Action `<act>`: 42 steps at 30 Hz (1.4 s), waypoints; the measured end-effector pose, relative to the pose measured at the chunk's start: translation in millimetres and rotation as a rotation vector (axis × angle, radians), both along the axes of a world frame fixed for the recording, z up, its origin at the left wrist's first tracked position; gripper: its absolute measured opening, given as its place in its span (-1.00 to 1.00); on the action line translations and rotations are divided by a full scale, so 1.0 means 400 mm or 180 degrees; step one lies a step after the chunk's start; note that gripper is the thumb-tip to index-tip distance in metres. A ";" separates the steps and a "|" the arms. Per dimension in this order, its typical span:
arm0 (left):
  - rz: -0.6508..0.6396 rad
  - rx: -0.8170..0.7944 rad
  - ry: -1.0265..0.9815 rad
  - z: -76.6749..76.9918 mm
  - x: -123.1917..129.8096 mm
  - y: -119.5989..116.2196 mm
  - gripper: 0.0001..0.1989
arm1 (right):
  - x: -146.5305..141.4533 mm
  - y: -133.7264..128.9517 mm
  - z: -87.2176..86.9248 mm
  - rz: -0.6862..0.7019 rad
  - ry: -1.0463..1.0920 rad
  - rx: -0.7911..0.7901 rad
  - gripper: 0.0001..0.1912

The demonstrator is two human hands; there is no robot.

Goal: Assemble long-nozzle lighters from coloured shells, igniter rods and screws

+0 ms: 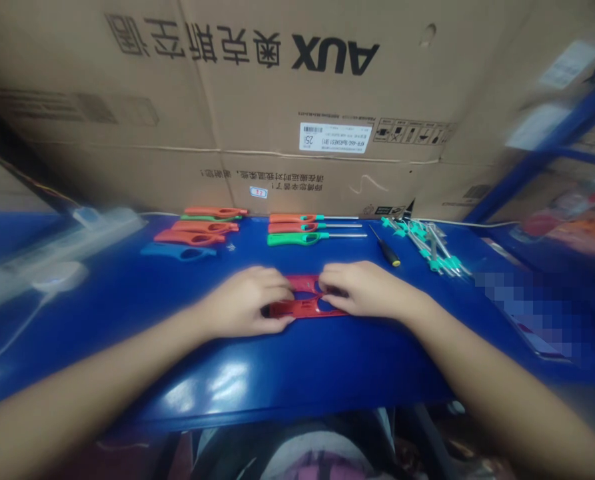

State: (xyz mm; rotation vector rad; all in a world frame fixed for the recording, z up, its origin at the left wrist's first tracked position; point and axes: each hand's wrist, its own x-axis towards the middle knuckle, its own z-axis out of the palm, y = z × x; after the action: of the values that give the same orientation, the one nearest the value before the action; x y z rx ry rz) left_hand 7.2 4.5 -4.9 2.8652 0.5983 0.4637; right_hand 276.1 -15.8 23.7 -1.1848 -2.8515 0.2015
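Observation:
Two red lighter casing halves (308, 308) lie side by side on the blue table in front of me, their hollow insides and oval openings showing. At their left end my left hand (252, 300) is closed, fingers curled over the casing edges. My right hand (361, 290) grips the right end with bent fingers, its fingertips near the oval openings. Whether a small part is pinched between those fingertips is hidden. Behind the hands lie several gas lighters with metal rods, among them a green lighter (292, 239) and an orange lighter (290, 218).
Orange lighter handles (190, 237) and a blue handle (177, 251) lie at the back left. A screwdriver (390, 253) and metal tubes with teal fittings (434, 247) lie back right. A power strip (97, 243) is at left. A cardboard wall (257, 113) closes the back.

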 end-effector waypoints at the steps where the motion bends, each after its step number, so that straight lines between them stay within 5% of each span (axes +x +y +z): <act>1: 0.0004 -0.0004 -0.0005 0.000 0.000 0.000 -0.76 | 0.001 0.000 0.000 0.0004 0.0009 0.0007 -0.87; 7: 0.0012 0.0019 0.0002 -0.001 0.000 0.000 -0.76 | 0.007 0.004 0.004 -0.0015 0.0110 0.0113 -0.79; 10: 0.0041 0.0066 -0.0015 0.000 0.001 -0.002 -0.74 | 0.028 0.018 0.018 -0.0368 0.0106 0.0364 -0.78; 15: 0.0087 0.0153 -0.0027 0.002 0.000 -0.002 -0.74 | 0.130 0.070 0.061 -0.1733 -0.0063 0.0863 -0.64; 18: 0.0093 0.0197 -0.0008 0.001 -0.002 0.000 -0.73 | 0.223 0.104 0.079 -0.3080 -0.0474 0.0471 -0.74; 21: 0.0103 0.0225 0.0044 0.000 -0.004 0.001 -0.73 | 0.317 0.124 0.071 -0.3665 -0.0646 0.0273 -0.80; 25: 0.0106 0.0220 0.0040 0.000 -0.005 0.001 -0.74 | 0.413 0.134 0.028 -0.4257 -0.0618 0.0343 -0.62; 32: 0.0084 0.0262 -0.0062 0.002 0.000 0.004 -0.75 | 0.488 0.156 -0.027 -0.4445 -0.0357 0.0177 -0.78; 42: 0.0057 0.0356 0.0317 0.014 -0.021 0.016 -0.75 | 0.441 0.134 0.007 -0.4162 0.0611 0.0776 -0.81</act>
State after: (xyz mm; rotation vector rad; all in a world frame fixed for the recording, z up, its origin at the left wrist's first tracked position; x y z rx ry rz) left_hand -1.3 10.9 0.8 3.0063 0.6343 0.3700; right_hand 452.3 37.7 26.5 -2.3952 -1.3949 -0.0941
